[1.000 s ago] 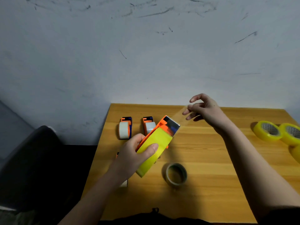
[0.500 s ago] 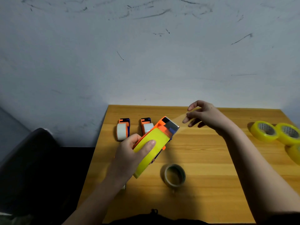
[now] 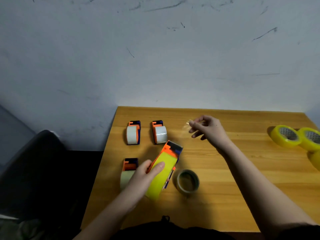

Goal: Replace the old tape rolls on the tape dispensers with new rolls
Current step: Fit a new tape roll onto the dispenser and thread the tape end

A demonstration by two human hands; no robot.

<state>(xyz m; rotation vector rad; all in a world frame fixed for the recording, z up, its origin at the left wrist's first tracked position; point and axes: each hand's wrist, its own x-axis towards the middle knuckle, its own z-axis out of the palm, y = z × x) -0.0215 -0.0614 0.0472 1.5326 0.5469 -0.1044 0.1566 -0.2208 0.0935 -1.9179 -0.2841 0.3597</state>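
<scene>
Yellow roll (image 3: 162, 172), orange/blue dispenser (image 3: 173, 149); wood table (image 3: 225, 170) (old roll (image 3: 187, 181) greyish, prob.).

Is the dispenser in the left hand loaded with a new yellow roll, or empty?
Loaded: a full yellow roll fills the orange dispenser that the left hand grips.

A wooden table (image 3: 225, 170) stands pushed against a pale grey wall (image 3: 155, 58), its honey-coloured top showing lengthwise grain. The wall is scuffed with dark scratches and streaks, thickest near the top. To the left of the table, low down, sits a dark rounded chair (image 3: 34, 161), too shadowed to make out in detail. The floor between chair and table is in deep shadow. A strip of dark clothing (image 3: 164, 229) runs along the table's near edge.
</scene>
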